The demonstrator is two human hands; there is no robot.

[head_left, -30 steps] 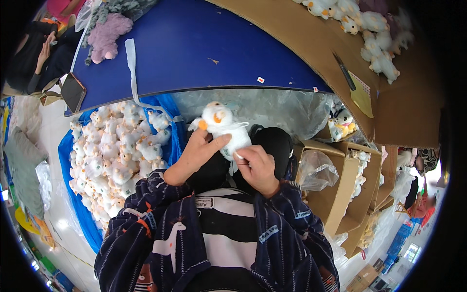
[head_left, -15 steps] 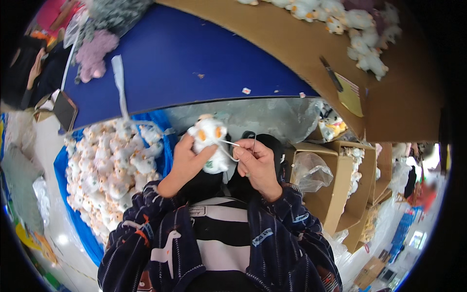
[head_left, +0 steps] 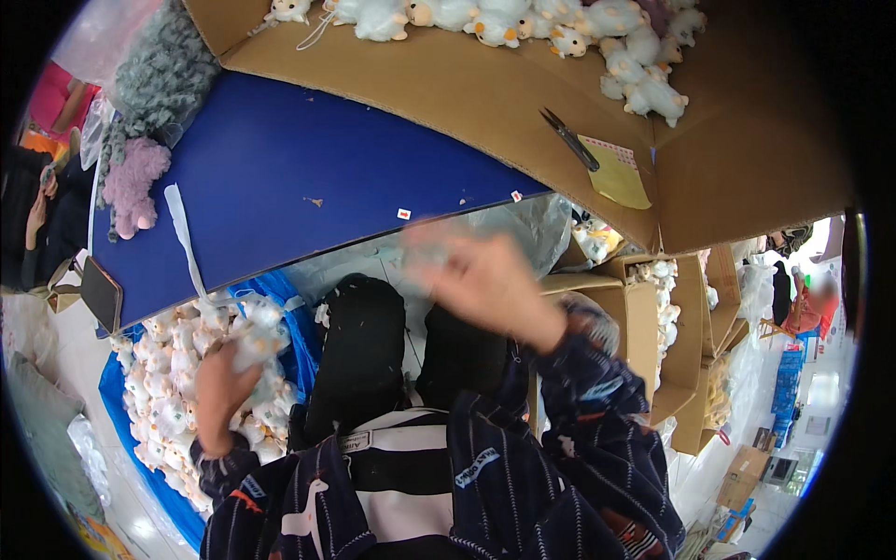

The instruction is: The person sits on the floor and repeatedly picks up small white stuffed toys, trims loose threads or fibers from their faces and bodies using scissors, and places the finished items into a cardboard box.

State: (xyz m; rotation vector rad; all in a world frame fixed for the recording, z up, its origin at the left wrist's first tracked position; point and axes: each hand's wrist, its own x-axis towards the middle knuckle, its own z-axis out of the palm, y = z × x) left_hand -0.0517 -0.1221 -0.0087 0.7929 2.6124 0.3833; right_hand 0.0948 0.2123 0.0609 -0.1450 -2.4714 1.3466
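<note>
Toy in hand: a small white plush toy (head_left: 254,338), blurred, gripped in the left hand (head_left: 221,385) and held low over the heap at the person's left side.
Left hand: fingers curled around the toy, wrist in a dark striped sleeve.
Heap: many small white plush toys with orange parts (head_left: 173,392) lying in a blue plastic bag (head_left: 297,327), directly under and around the left hand.
Right hand: the right hand (head_left: 481,280) is raised in front of the body, badly blurred; cannot tell whether it is wide, narrow or holding anything.
Table: a blue tabletop (head_left: 308,177) beyond both hands.
Scissors: dark scissors (head_left: 567,138) on brown cardboard (head_left: 747,149), well beyond the right hand, beside a yellow paper sheet (head_left: 616,177).
</note>
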